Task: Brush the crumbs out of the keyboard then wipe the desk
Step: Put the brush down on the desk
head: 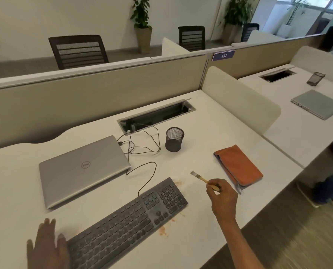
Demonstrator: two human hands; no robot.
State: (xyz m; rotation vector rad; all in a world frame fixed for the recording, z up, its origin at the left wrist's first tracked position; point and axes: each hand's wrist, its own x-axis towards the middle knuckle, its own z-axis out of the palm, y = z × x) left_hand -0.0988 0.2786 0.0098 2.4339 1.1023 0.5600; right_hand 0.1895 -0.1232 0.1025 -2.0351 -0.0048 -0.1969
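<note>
Grips a small wooden-handled brush (202, 179) in the right hand (222, 193), fingers (216, 185) curled round the near end of the handle, bristles pointing up and away to the left. Holds it in the air over the bench (200, 235), between the number-pad end of the keyboard (130, 220) and a folded orange cloth (239, 167), touching neither. Lays the left hand (45, 245) flat on the bench just beside the keyboard's left end, fingers (49, 227) straight, spread and released, grasping nothing; cannot tell whether it touches the keyboard. Has the grey keyboard aslant near the front edge, keys dulled by a pale film, with orange-brown crumbs (162, 231) scattered on the bench along its front side and by its far right corner. Beyond it, a closed silver laptop (82, 169), a thin dark cable (148, 171) looping from the keyboard towards an open hatch (156, 117), and an upright black mesh cup (174, 139).
</note>
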